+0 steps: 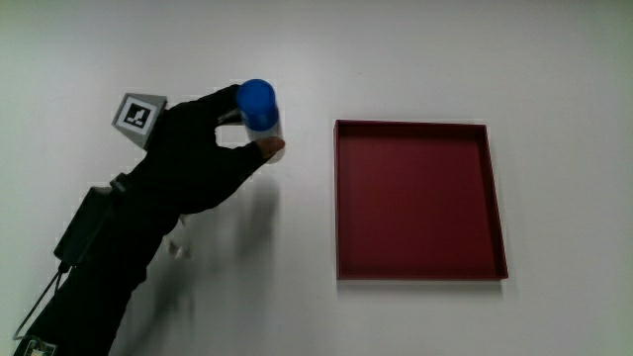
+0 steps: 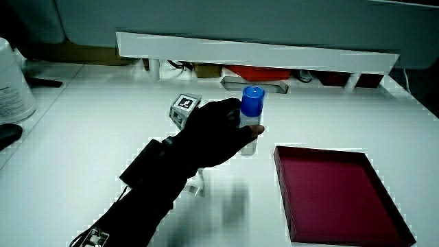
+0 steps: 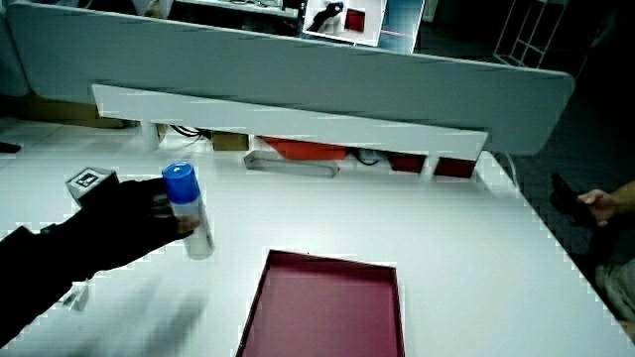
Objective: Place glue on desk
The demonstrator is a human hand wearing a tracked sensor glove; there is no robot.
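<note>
The hand [image 1: 193, 158] is gripping the upright glue stick [image 1: 260, 117] around its body below the blue cap, which looks light, rigid and smooth.

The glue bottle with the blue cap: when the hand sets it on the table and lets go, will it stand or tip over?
The glue bottle looks tall and narrow, so it may tip if nudged. On its side, its round body would probably roll. It seems rigid, since the hand pinches it without denting it.
</note>
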